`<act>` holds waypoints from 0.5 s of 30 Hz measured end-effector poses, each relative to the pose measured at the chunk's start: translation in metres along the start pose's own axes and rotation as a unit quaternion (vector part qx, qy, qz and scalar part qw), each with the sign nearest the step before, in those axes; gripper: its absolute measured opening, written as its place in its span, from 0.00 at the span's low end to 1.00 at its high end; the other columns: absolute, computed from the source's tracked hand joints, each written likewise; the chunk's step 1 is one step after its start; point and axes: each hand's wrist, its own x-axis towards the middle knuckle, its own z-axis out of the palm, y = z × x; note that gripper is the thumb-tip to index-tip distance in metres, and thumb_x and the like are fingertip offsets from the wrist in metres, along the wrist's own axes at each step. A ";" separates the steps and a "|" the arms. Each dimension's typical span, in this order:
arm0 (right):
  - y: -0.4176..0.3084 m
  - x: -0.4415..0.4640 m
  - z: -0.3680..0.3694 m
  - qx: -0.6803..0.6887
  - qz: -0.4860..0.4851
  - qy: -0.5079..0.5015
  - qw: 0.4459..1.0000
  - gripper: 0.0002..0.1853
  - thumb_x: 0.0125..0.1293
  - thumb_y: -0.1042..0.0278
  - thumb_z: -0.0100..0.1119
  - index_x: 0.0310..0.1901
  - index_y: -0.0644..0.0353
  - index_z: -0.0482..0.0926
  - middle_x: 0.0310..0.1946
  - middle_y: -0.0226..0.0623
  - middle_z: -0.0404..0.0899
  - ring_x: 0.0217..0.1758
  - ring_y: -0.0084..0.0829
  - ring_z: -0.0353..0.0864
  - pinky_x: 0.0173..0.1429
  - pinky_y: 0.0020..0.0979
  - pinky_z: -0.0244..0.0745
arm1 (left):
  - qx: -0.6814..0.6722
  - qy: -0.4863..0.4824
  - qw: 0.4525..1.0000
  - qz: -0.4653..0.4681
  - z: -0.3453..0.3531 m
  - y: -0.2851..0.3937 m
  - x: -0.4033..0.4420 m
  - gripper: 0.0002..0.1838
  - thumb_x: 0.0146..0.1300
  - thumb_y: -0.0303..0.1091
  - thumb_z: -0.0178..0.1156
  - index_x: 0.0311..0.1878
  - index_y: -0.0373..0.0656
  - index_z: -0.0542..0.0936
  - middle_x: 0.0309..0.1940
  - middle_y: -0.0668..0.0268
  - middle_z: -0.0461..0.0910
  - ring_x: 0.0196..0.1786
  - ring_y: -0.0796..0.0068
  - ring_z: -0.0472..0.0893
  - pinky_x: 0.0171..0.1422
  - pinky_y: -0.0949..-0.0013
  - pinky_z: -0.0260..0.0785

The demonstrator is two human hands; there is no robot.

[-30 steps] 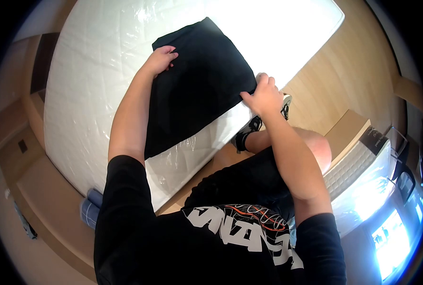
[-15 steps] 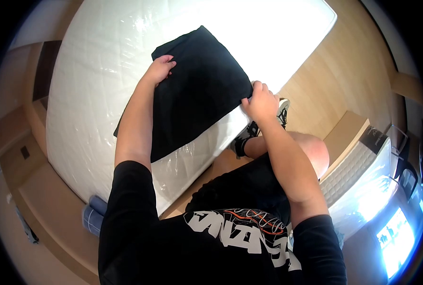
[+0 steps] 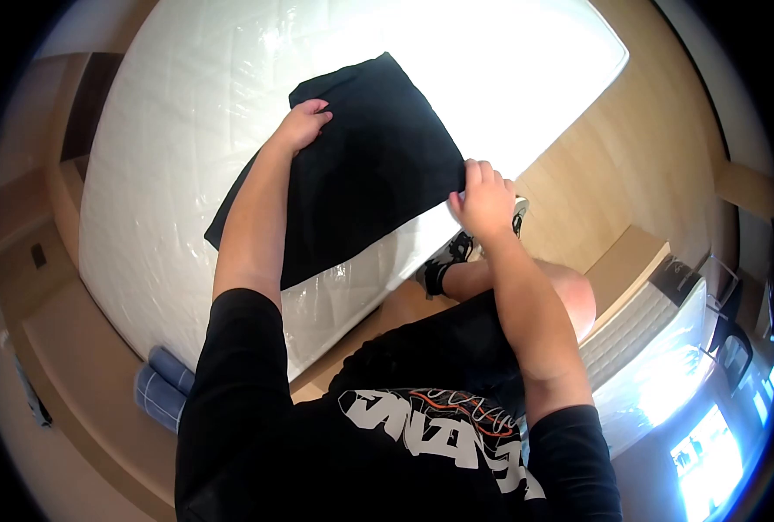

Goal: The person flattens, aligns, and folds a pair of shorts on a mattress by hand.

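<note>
A folded black cloth garment (image 3: pixel 370 174) lies flat on the plastic-covered white mattress (image 3: pixel 161 191); its exact kind cannot be made out. My left hand (image 3: pixel 305 126) is closed on its left edge near the far end, with thumb and fingertips over the fabric. At the right-hand corner, my right hand (image 3: pixel 486 200) has its fingers curled at the edge and pinches the cloth there. The near edge of the garment runs slantwise close to the mattress edge, and my left forearm covers part of its left side.
A rolled blue checked cloth (image 3: pixel 165 383) sits by the mattress's lower left. To the right are a cardboard box (image 3: pixel 626 270), a plastic-wrapped mattress (image 3: pixel 643 357) and a chair (image 3: pixel 735 357). Wooden floor (image 3: pixel 604 165) runs along the right, where my bent leg and shoe are.
The view has shifted slightly. Both hands stay at the same edges of the black garment, which lies much as before; the left lower corner shows a little more beyond my forearm.
</note>
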 end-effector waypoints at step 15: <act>0.001 0.013 0.017 -0.038 -0.140 0.109 0.983 0.14 0.52 0.69 0.61 0.43 0.52 0.79 0.42 0.32 0.75 0.47 0.36 0.76 0.53 0.41 0.65 | 0.019 0.032 0.999 0.016 0.000 -0.011 0.003 0.23 0.66 0.37 0.62 0.61 0.38 0.77 0.58 0.55 0.80 0.61 0.61 0.77 0.67 0.63 0.66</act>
